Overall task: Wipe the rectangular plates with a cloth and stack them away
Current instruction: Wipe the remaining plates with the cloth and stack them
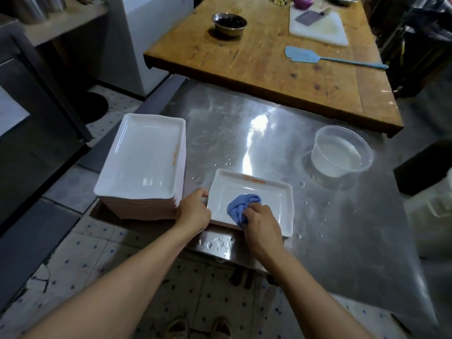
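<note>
A white rectangular plate (271,192) lies on the wet steel table (330,216) near its front edge. My left hand (194,210) grips the plate's left rim. My right hand (260,221) holds a crumpled blue cloth (241,205) and presses it onto the inside of the plate. To the left stands a tall stack of white rectangular plates (144,155) at the table's front left corner.
A clear plastic tub of water (341,152) stands to the right of the plate. Behind it a wooden table (269,59) carries a metal bowl (228,23), a white cutting board with a cleaver (318,25) and a blue spatula (325,58). Water drops dot the steel.
</note>
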